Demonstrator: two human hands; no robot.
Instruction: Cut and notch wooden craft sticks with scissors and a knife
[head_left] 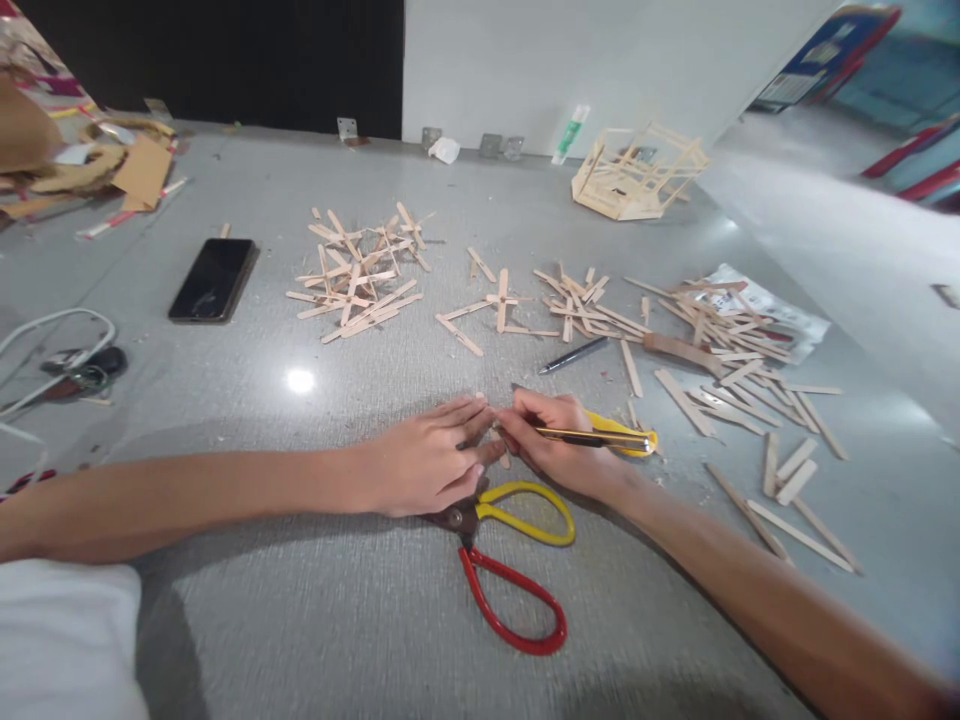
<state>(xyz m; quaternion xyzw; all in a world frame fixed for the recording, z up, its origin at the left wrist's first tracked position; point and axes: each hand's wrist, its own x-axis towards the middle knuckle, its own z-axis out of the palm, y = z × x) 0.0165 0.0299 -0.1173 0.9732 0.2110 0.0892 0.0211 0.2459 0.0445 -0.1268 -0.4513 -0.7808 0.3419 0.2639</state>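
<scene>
My right hand (pixel 559 440) is closed round a dark pencil with yellow stripes (pixel 600 437), its back end pointing right. My left hand (pixel 427 455) lies on the table with its fingertips meeting the right hand's, pressing on a wooden craft stick (pixel 504 460) that is mostly hidden under the fingers. Just below the left hand lie scissors (pixel 459 518) with one yellow and one red handle, their blades hidden under that hand. Behind the right hand, a yellow-handled tool (pixel 637 445) is partly covered.
Craft sticks in cross shapes (pixel 360 280) lie in a pile beyond my hands. Loose sticks (pixel 750 350), a knife with a wooden handle (pixel 682 352) and a pen (pixel 574 355) are at right. A stick frame (pixel 637 175) stands behind. A phone (pixel 214 280) lies left.
</scene>
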